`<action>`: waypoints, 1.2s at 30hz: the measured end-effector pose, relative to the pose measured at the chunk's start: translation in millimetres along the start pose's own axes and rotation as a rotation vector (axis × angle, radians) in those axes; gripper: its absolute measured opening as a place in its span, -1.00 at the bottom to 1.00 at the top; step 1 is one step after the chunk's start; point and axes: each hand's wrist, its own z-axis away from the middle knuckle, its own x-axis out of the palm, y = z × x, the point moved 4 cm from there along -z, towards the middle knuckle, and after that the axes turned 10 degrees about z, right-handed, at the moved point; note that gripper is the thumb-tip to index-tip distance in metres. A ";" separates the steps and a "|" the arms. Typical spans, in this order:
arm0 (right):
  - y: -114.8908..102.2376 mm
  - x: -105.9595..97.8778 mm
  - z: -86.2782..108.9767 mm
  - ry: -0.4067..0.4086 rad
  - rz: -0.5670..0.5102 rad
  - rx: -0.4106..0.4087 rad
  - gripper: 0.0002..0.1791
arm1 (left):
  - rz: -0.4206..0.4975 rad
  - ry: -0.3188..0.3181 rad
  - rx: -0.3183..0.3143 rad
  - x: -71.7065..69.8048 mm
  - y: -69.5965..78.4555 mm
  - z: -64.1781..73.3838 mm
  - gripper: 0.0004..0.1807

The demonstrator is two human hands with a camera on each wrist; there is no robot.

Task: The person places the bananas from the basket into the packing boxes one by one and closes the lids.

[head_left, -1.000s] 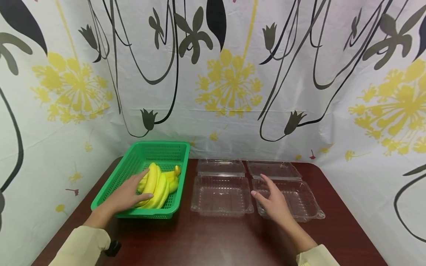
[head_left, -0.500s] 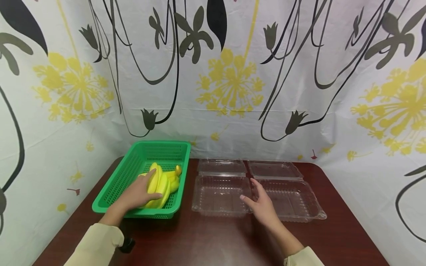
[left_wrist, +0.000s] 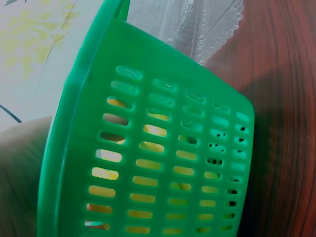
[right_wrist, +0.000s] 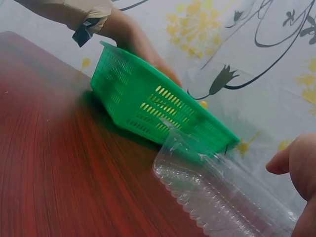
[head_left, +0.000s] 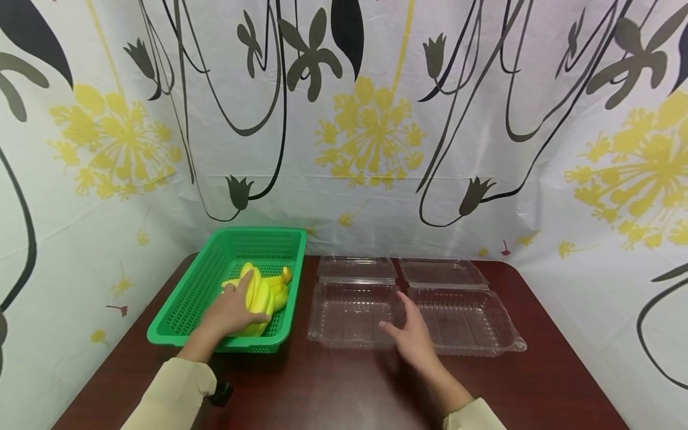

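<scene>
Several yellow bananas (head_left: 261, 298) lie bunched in a green perforated basket (head_left: 298, 263) at the left of the table. My left hand (head_left: 228, 310) reaches over the near wall of the basket and lies over the bananas, thumb and forefinger spread across them; its other fingertips are hidden. Only a blurred part of that hand (left_wrist: 19, 168) shows beyond the basket wall in the left wrist view. Two clear plastic clamshell boxes stand with lids back: a left box (head_left: 352, 322) and a right box (head_left: 467, 322). My right hand (head_left: 414, 337) hovers between them, fingers spread, holding nothing.
The dark red-brown table (head_left: 333, 388) runs in front of the boxes. A patterned cloth (head_left: 376, 209) hangs behind and on both sides. In the right wrist view, the clear box (right_wrist: 217, 197) stands close to the basket (right_wrist: 128, 94).
My left hand has moved right and farther over the bananas. My right hand has shifted left from the right box toward the left one. Basket, bananas and boxes stay put.
</scene>
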 end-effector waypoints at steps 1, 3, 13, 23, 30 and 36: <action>0.4 1.4 -0.3 0.004 0.005 -0.007 -0.13 | -0.006 -0.001 -0.006 0.7 0.2 -0.3 0.29; 1.9 4.7 -0.7 0.003 0.015 -0.008 -0.14 | -0.017 -0.001 -0.011 2.0 0.6 -1.0 0.31; 18.6 14.6 5.1 0.042 0.016 -0.011 -0.16 | -0.006 0.017 -0.029 2.3 4.3 -2.1 0.36; 38.9 18.4 11.2 -0.003 -0.083 0.016 -0.19 | 0.023 0.054 0.015 -6.5 2.5 -1.4 0.30; 50.1 19.4 11.1 -0.055 -0.191 -0.024 -0.15 | 0.008 0.096 0.048 -19.6 6.7 0.3 0.27; 51.5 20.6 12.9 -0.081 -0.277 -0.027 -0.13 | 0.009 0.131 0.059 -29.8 12.1 -3.0 0.26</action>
